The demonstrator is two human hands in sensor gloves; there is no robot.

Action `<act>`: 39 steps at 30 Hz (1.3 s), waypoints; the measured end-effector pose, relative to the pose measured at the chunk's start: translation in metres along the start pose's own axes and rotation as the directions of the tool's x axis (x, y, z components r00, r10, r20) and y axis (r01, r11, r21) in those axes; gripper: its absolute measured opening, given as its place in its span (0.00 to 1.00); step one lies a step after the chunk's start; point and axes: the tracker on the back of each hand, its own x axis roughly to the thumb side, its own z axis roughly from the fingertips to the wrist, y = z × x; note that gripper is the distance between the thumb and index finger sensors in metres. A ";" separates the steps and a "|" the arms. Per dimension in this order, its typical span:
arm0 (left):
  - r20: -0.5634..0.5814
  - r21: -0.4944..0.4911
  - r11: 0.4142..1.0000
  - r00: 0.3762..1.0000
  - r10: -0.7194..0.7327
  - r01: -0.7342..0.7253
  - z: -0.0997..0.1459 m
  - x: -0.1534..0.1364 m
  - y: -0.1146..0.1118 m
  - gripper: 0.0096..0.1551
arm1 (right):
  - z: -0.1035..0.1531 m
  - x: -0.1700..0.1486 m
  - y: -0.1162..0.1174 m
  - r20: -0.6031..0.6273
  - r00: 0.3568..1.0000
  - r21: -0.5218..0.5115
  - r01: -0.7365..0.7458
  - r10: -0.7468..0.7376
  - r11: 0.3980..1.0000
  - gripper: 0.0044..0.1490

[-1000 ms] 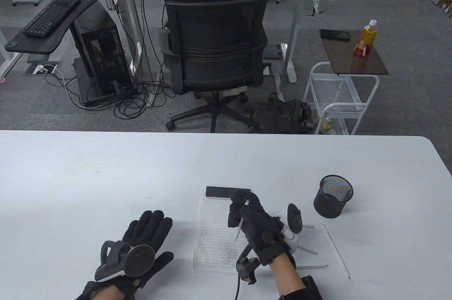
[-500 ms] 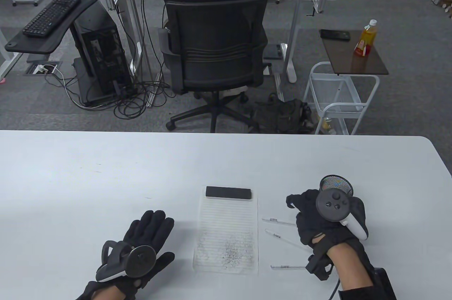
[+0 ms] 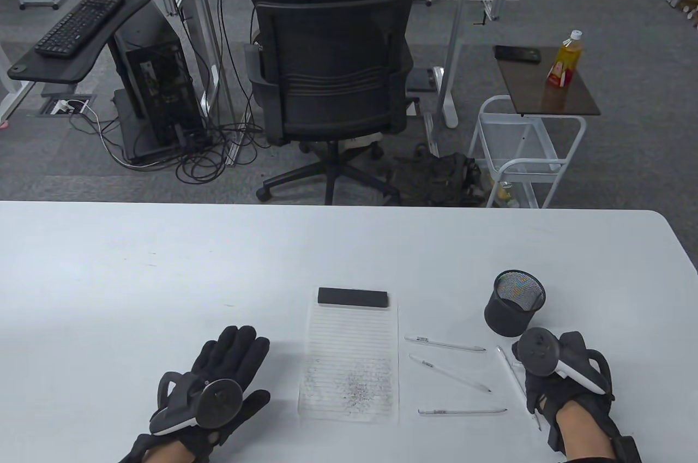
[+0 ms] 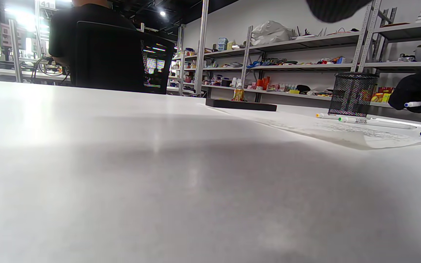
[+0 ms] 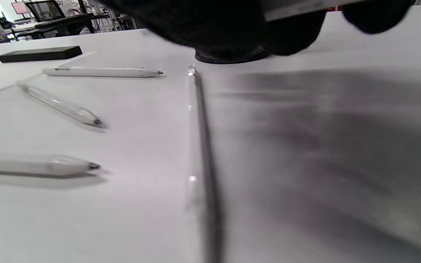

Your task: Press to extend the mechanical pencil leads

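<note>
My right hand (image 3: 531,392) is low over the table at the right and grips a white mechanical pencil (image 3: 509,366). Its blue cap sticks out of the glove in the left wrist view (image 4: 413,104), and its barrel runs under the fingers (image 5: 232,29) in the right wrist view (image 5: 298,5). Three more white pencils lie on the table between the paper and my right hand: a far one (image 3: 444,343), a middle one (image 3: 450,373) and a near one (image 3: 462,411). My left hand (image 3: 229,359) rests flat on the table, fingers spread, holding nothing.
A lined sheet of paper (image 3: 349,359) with pencil marks lies in the middle, a black block (image 3: 353,298) on its far edge. A black mesh cup (image 3: 514,303) stands just beyond my right hand. A thin clear stick (image 5: 196,128) lies on the table under that hand.
My right hand has carried the blue-capped pencil from the paper to the right, past the mesh cup, and come down low beside the lying pencils. My left hand has not moved.
</note>
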 end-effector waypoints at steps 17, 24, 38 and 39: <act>-0.005 -0.007 1.000 1.000 0.003 -0.003 0.000 0.000 0.001 0.52 | -0.013 -0.002 0.016 -0.049 0.987 -0.063 -0.155 0.152 0.986 0.30; -0.008 -0.013 1.000 1.000 0.005 -0.005 0.000 -0.001 0.000 0.52 | -0.014 -0.002 0.016 -0.028 0.992 -0.111 -0.122 0.120 0.986 0.27; -0.006 -0.007 1.000 1.000 0.008 -0.008 0.000 -0.001 0.002 0.53 | 0.002 0.002 0.000 -0.041 0.993 -0.187 -0.115 0.110 0.976 0.32; -0.005 -0.007 1.000 1.000 0.007 -0.007 0.000 -0.001 0.001 0.52 | 0.006 0.004 -0.006 -0.028 0.994 -0.205 -0.108 0.104 0.973 0.33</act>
